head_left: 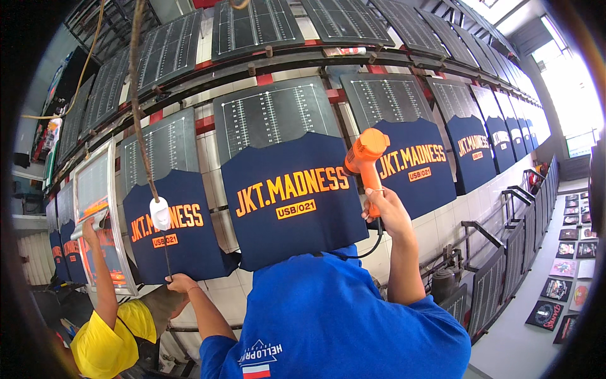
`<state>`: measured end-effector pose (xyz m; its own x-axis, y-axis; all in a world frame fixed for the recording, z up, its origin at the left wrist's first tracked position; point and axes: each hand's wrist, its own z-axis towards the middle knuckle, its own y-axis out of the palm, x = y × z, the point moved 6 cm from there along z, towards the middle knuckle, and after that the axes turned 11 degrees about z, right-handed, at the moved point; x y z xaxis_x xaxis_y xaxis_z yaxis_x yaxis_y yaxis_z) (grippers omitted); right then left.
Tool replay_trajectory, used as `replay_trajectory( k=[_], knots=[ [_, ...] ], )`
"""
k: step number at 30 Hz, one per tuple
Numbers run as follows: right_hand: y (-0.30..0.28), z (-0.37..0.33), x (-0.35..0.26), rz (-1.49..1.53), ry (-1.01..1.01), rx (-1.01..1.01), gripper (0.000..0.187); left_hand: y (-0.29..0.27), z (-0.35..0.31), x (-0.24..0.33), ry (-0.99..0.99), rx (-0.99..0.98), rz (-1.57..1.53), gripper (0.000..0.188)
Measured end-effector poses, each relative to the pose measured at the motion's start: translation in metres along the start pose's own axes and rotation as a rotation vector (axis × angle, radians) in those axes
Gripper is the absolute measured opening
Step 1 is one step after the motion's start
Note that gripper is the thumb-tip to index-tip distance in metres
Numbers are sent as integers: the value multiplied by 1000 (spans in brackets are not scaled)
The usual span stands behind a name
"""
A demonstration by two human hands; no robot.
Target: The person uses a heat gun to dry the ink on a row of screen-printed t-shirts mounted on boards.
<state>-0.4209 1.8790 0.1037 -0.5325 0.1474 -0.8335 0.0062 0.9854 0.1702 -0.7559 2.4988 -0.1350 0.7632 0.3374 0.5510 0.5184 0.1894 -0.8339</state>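
Note:
My right hand [390,211] is wrapped round the handle of an orange heat gun [365,155], its nozzle toward the dark blue shirt in front of me. That shirt [265,237] lies on a black ruled platen [278,117] and bears orange lettering with a small orange box below. A black cord leaves the heat gun's handle and passes toward my body. My left hand [183,283] is closed on a thin black cord [166,256] at the lower edge of the neighbouring shirt [189,252]. Above it, this cord meets a white connector [160,213] hanging from a cable.
At left, a person in yellow [113,335] holds a squeegee [89,224] against a framed printing screen [113,189]. More printed shirts [416,151] on platens run to the right. Another platen row [255,28] stands behind. Black metal racks [489,284] are at right.

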Motion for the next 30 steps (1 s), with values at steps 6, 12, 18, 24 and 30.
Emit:
replay_trajectory(
  k=[6,12,18,24,30],
  knots=[
    [4,4,4,-62,-9,-5,34,-2,-8,1,-92,-115,-6,63],
    [19,9,1,-82,-12,-13,25,4,3,-8,-69,-76,66,66],
    [19,7,4,-88,3,-32,26,7,-1,-8,-106,-117,-10,66],
    [16,-9,8,-93,10,-17,25,7,-1,-8,-99,-117,-1,65],
    [6,-17,13,-88,22,28,26,4,-10,-4,-141,-143,-88,65]
  ],
)
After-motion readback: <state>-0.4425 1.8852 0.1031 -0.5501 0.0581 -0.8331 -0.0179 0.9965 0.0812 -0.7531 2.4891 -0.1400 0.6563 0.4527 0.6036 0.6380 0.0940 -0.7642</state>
